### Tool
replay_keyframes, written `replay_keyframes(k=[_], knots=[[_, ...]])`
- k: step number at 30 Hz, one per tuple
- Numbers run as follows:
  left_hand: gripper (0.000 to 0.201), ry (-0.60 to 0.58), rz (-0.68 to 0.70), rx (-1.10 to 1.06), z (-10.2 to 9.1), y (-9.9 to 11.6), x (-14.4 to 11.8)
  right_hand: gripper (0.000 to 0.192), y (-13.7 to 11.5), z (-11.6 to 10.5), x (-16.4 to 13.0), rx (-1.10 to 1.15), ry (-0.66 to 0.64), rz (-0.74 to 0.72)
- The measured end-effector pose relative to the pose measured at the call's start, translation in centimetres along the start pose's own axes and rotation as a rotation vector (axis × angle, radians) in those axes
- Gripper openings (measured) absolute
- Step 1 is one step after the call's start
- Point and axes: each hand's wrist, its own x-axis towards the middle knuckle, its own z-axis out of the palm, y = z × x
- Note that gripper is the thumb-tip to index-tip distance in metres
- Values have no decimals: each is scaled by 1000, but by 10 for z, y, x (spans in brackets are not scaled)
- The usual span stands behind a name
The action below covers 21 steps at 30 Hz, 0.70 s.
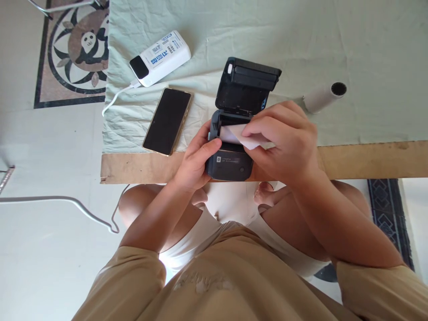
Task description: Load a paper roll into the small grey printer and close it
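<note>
Cloth-covered table (334, 53) | printer (230, 162) lid (245, 84) open away | left hand (195, 162) grips printer | right hand (284, 140) pinches paper (240, 136)

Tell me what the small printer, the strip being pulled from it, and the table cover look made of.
Printer: matte dark plastic, by its moulded hinged lid. Strip: thin white paper, bending under the right hand. Table cover: pale green cloth, probably cotton, creased all over.

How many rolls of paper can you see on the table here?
2. One paper roll sits inside the open printer, its loose end pinched by the right hand; the left hand steadies the printer. A second roll lies on the cloth to the right.
</note>
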Motion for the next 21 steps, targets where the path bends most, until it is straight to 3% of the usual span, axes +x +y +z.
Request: replay_keyframes(k=[4, 7, 10, 13, 14, 16, 18, 21], knots=[[45, -70, 51, -44, -5, -2, 1, 31, -17, 2, -9, 41, 167, -168], [37, -122, 57, -72, -10, -5, 3, 27, -24, 7, -16, 62, 148, -268], [41, -125, 47, -63, -13, -7, 6, 24, -16, 5, -15, 160, 143, -340], [47, -137, 64, -35, -15, -8, 6, 15, 7, 3, -5, 288, 222, -162], [49, -137, 69, -22, -15, -8, 6, 25, 16, 4, -1, 315, 244, -57], [53, -135, 78, 5, -14, -9, 5, 43, 31, 10, 4, 529, 393, -68], [56, -124, 92, 29, -13, -10, 3, 42, 39, 17, 4, 683, 367, -19], [58, -84, 114, 52, -13, -13, 1, 29, 40, 21, -2, 664, 261, 54]])
